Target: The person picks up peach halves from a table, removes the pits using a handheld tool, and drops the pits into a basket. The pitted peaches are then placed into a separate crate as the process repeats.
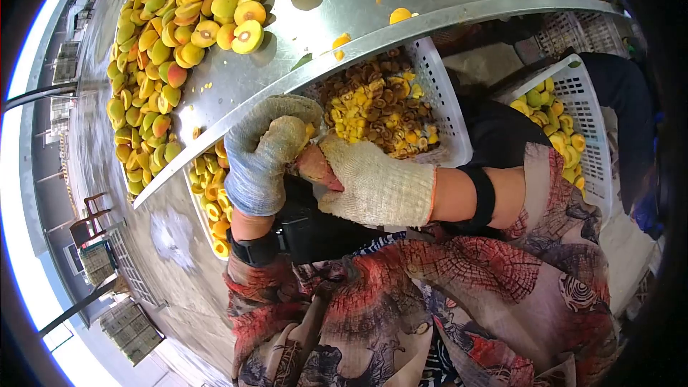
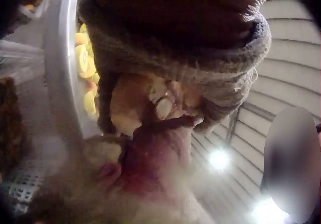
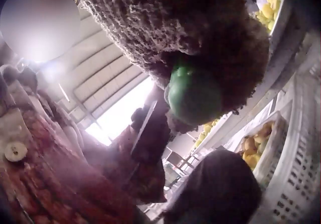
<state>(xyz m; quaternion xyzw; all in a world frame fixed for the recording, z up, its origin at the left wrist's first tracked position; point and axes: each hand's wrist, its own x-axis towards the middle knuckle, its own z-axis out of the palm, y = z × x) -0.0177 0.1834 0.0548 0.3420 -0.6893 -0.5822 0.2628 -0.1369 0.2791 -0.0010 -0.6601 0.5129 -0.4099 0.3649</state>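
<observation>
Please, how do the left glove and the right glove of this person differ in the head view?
The left glove looks bluish grey; the right glove is cream. The right glove has an orange cuff edge; the left glove shows none. From its cuff, the left glove runs upward, the right glove leftward. Both look knitted.

Green knob (image 3: 194, 97) in right hand (image 1: 376, 183), fruit (image 1: 309, 130) (mostly hidden) in left hand (image 1: 264, 158)
</observation>
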